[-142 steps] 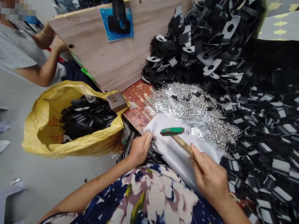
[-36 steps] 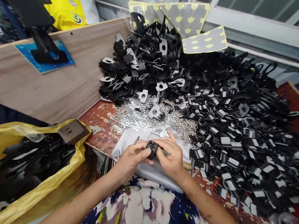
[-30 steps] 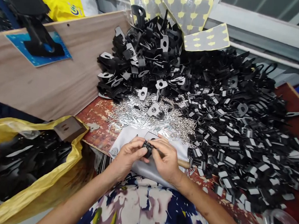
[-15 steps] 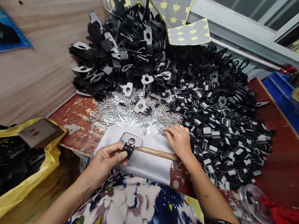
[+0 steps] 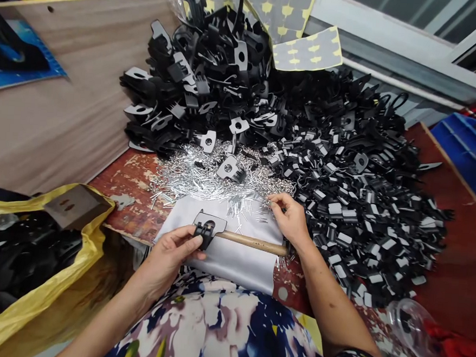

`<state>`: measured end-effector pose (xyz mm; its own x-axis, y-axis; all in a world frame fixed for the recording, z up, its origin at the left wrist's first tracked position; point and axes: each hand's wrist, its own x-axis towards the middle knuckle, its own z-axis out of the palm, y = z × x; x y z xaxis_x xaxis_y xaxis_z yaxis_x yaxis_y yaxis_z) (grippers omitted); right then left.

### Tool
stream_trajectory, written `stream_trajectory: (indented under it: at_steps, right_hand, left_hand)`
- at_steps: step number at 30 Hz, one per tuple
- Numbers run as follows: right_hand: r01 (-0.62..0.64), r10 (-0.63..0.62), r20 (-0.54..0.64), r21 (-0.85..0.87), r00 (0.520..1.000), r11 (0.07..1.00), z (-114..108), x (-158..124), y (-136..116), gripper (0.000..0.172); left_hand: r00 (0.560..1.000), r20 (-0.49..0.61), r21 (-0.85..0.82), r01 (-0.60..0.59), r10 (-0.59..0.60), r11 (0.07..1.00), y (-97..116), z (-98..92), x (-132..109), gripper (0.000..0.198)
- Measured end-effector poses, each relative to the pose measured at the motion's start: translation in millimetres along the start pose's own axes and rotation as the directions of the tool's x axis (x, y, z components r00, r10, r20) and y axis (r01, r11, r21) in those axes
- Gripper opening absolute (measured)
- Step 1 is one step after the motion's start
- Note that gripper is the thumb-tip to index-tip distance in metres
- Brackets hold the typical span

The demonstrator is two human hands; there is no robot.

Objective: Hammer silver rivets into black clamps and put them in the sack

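Observation:
My left hand (image 5: pixel 172 254) pinches a small black plastic part (image 5: pixel 205 229) with a round hole, holding it on the pale cloth (image 5: pixel 232 257) at the table's near edge. My right hand (image 5: pixel 290 219) rests at the edge of the heap of silver pins (image 5: pixel 205 179), fingers curled together in a pinch; what they hold is too small to make out. A wooden hammer handle (image 5: pixel 252 242) lies on the cloth between both hands, its head hidden behind the black part.
A large pile of black plastic parts (image 5: pixel 325 152) covers the worn red table (image 5: pixel 134 179). A wooden board (image 5: pixel 63 106) stands at left. A yellow bag (image 5: pixel 30 289) of black parts sits lower left. Yellow-grey sheets (image 5: pixel 308 50) lean at the back; a blue bin (image 5: pixel 464 151) is right.
The hammer has been laid down on the cloth. My right hand left the black part and reached to the silver pins, then drew back slightly. My left hand keeps the black part on the cloth.

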<state>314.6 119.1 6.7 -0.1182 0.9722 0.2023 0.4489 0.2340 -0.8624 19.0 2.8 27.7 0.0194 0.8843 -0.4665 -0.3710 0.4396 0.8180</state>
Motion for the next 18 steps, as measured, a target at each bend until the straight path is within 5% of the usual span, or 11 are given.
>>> stream_trajectory:
  at_steps: [3,9,11,13,15,18]
  right_hand:
    - [-0.098,0.109,-0.03,0.253,0.994,0.963,0,-2,0,0.02]
    - [-0.083,0.082,0.019,0.388,0.996,0.918,4,-4,-10,0.021]
    - [-0.032,0.02,0.055,0.233,0.998,0.972,1,1,-9,0.019]
    - [0.072,-0.067,0.045,-0.126,0.997,0.989,-2,10,-6,0.024]
    - [0.147,-0.139,0.051,-0.446,0.989,0.883,-1,19,-4,0.027]
    - [0.229,-0.176,0.147,-0.654,0.973,0.721,15,28,-7,0.023]
  left_hand:
    - [1.0,0.001,-0.011,0.021,-0.021,1.0,-1,1.3,1,0.037]
    - [1.0,0.002,-0.025,0.027,-0.027,0.999,-2,1.9,3,0.038]
    - [1.0,0.004,-0.033,0.022,-0.022,0.999,-2,1.8,2,0.038]
    - [1.0,0.013,-0.032,0.018,-0.018,0.999,-3,1.1,3,0.037]
    - [1.0,0.019,-0.031,0.016,-0.015,0.999,-5,-0.3,3,0.037]
    - [1.0,0.022,-0.032,0.01,-0.01,0.999,-9,-2.8,5,0.037]
